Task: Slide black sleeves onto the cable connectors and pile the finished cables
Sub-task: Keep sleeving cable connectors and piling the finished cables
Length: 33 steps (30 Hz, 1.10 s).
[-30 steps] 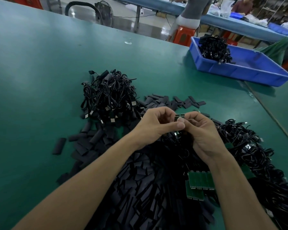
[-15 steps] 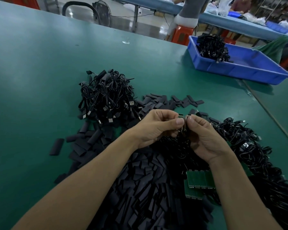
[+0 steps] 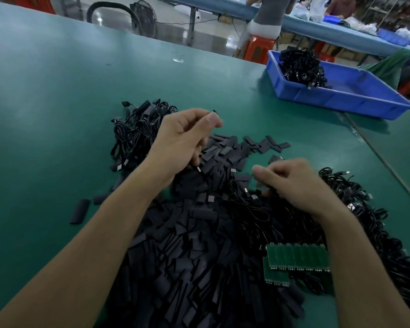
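My left hand (image 3: 182,140) is raised above the pile of finished cables (image 3: 137,133) at the left, its fingers curled round a thin black cable whose tip shows past my thumb and whose metal end hangs below my palm. My right hand (image 3: 291,183) is lower and to the right, blurred, fingers curled over the tangle of black cables (image 3: 355,209); whether it holds anything I cannot tell. A large heap of flat black sleeves (image 3: 199,256) covers the green table in front of me.
A strip of green circuit boards (image 3: 296,259) lies on the sleeves near my right forearm. A blue tray (image 3: 341,100) with a bundle of black cables (image 3: 301,67) stands at the far right. A person sits on an orange stool (image 3: 258,48) beyond the table.
My hands, which were joined at one connector, have parted. The left hand has risen up and leftward with the cable; the right hand has dropped toward the cable tangle.
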Each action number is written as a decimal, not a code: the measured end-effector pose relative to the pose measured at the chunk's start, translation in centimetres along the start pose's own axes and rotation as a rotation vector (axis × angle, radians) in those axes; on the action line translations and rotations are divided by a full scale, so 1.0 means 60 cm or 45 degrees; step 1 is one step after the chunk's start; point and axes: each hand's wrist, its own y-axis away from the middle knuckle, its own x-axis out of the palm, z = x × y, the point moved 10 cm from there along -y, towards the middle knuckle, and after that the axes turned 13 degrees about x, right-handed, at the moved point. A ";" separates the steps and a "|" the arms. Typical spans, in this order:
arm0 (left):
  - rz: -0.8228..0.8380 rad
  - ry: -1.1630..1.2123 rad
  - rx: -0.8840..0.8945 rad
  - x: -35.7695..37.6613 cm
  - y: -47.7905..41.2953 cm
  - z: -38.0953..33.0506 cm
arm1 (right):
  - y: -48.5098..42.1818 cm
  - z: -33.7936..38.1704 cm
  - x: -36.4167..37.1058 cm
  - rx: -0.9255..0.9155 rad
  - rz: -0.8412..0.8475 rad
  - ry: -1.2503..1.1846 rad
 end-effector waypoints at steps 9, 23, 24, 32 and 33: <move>0.309 -0.338 -0.252 0.013 0.024 0.059 | -0.052 0.004 0.051 0.092 -0.125 0.527; 0.242 -0.383 -0.230 0.006 0.036 0.088 | -0.039 0.002 0.046 -0.057 -0.237 0.198; 0.232 -0.372 -0.234 0.005 0.036 0.090 | -0.034 0.004 0.040 -0.075 -0.238 0.079; 0.235 -0.363 -0.201 0.012 0.035 0.092 | 0.011 0.027 0.025 -0.225 -0.235 -0.567; 0.251 -0.371 -0.199 0.015 0.036 0.092 | 0.014 0.027 0.027 -0.228 -0.227 -0.595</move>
